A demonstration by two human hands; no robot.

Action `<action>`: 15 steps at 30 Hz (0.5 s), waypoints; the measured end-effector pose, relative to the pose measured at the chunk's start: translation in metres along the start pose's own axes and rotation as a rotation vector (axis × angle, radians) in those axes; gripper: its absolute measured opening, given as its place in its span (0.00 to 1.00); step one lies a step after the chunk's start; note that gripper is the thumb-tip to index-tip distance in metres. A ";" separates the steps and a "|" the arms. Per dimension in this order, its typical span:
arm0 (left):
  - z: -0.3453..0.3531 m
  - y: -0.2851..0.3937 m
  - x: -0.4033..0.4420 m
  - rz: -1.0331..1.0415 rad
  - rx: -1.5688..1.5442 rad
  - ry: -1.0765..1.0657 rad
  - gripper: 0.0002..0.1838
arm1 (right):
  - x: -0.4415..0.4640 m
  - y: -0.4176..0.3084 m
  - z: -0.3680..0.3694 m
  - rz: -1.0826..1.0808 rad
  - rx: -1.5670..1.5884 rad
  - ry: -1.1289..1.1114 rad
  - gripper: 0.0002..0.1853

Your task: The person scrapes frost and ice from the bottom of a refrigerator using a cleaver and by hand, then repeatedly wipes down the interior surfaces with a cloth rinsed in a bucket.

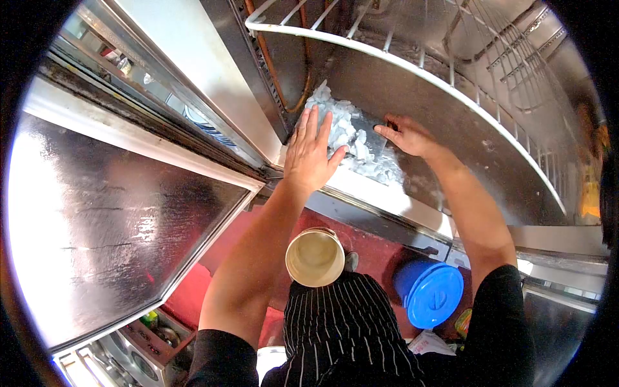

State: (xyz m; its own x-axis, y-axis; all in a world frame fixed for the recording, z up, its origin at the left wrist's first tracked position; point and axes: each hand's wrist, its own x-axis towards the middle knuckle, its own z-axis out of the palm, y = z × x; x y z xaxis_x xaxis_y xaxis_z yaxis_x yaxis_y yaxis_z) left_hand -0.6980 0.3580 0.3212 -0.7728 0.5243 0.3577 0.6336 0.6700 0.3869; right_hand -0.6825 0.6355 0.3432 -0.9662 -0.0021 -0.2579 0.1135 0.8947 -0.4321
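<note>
My left hand [311,149] lies with fingers stretched out, palm down, at the left edge of a heap of broken white ice [351,132]. The ice is spread over the brown metal floor of an open fridge or freezer cabinet. On the heap's right side, my right hand [406,135] has its fingers curled and its thumb pointing left. Its thumb and fingers close on the edge of a flat grey metal plate [370,131], which lies against the ice. Below the cabinet sill, a cream bucket [315,258] stands in front of my striped apron.
A white wire rack [400,55] curves above my right hand. The metal-lined door [122,206] stands open at left. A blue lidded bucket [435,297] is on the red floor [225,248] at right. Copper pipes [267,64] run down the cabinet's inner left corner.
</note>
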 end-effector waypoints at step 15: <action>-0.058 0.066 -0.083 -0.018 -0.095 -0.095 0.43 | -0.155 -0.048 0.010 -0.094 0.124 0.067 0.24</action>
State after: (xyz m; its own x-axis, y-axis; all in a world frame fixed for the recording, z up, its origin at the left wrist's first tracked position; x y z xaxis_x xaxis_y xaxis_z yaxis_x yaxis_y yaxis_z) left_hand -0.5898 0.3281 0.3660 -0.7812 0.5632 0.2692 0.6167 0.6292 0.4731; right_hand -0.5360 0.5888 0.3950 -0.9867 -0.0498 -0.1547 0.0453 0.8300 -0.5560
